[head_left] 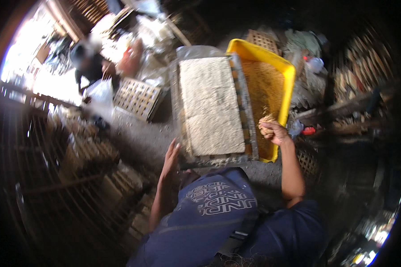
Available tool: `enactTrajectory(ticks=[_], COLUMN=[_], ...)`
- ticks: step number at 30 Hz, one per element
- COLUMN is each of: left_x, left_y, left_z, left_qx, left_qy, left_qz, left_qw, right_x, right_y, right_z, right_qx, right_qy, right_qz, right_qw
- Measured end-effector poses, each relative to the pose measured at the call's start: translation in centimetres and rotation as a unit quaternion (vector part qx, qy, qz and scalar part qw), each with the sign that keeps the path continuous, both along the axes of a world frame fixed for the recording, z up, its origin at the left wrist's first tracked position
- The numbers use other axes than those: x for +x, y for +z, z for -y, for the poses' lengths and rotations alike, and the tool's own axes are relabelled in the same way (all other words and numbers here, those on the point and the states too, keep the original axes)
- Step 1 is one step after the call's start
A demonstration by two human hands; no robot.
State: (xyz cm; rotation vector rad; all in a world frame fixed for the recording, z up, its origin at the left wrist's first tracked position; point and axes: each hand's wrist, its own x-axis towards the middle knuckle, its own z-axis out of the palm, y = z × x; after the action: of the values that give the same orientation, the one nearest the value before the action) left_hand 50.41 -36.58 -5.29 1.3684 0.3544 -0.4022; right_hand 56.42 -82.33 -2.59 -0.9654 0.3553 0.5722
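A pale, flat slab with a rough, grainy surface lies before me in a dark-edged frame. Right of it stands a yellow plastic tub whose floor is covered with orange-brown grainy stuff. Over the tub's near end, my right hand is closed round a clump of crumbly, yellowish grains, and some grains show just above it. My left hand is beside the frame's near left corner, fingers stretched out, with nothing in it.
A woven bamboo tray leans at the left, near another person with a pale plastic bag. Plastic sheets and bags are heaped behind. Bamboo racks stand at the right, slatted structures at the left.
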Motion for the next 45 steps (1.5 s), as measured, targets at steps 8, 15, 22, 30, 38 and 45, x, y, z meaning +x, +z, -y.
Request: enactTrajectory(ticks=[8,15,22,30,38,45], left_x=[-4.3,-5.6,-5.6,-5.6,-6.4,-6.5], left_y=[-1.5,0.4,0.5,0.1,-0.5,0.3], left_z=[-3.6,-5.8,-9.2,-9.4,-7.3,-3.2], left_qx=[0.028,0.014,-0.007,0.017,-0.020,-0.006], left_qy=[-0.053,-0.134,-0.181,-0.191,-0.111,-0.016], left_qz=[0.042,0.071,0.062,0.079,0.050,0.029], left_qw=[0.997,0.988,0.982,0.978,0.992,0.999], right_x=[3.1,19.0,8.6,6.5,14.7,3.8], right_y=[2.0,7.2,14.0,4.5,9.8,-17.9], right_z=[-18.6,-23.4,-21.3,-20.4,-17.2,-0.7], right_qx=[-0.098,-0.549,-0.388,-0.405,-0.373,-0.720], right_qy=[0.222,0.139,0.154,0.069,-0.199,0.074], right_qz=[0.027,0.333,0.264,0.219,0.361,0.094], right_qw=[0.970,0.754,0.870,0.885,0.831,0.684])
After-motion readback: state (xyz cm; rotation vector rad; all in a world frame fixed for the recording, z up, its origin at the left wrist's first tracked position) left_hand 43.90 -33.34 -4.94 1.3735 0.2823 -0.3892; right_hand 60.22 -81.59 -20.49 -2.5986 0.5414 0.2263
